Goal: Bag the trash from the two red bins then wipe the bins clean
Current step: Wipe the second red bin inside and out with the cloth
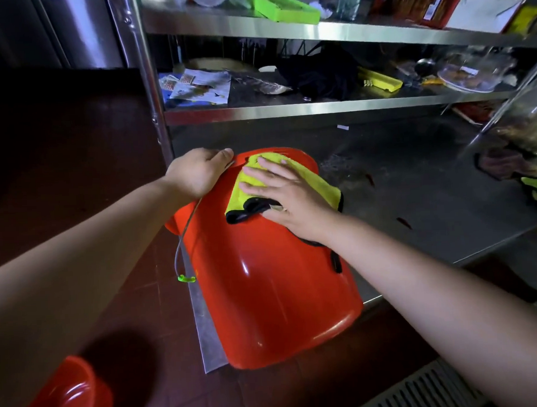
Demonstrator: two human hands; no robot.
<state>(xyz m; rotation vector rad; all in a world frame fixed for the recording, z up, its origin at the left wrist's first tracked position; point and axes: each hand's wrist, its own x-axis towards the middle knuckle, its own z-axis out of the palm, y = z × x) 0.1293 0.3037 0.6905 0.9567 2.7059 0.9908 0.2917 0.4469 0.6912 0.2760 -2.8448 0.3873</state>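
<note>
On the steel bottom shelf (414,178) lies a tipped red bin (264,280) (inside hidden); right hand (288,193) presses a yellow cloth (315,178) flat-fingered, left hand (198,172) grips its end.

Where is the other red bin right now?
The second red bin sits on the floor at the head view's bottom left, under the left forearm.

Single head view, looking forward and down, close over red bin (273,283) on low shelf (430,196).
</note>
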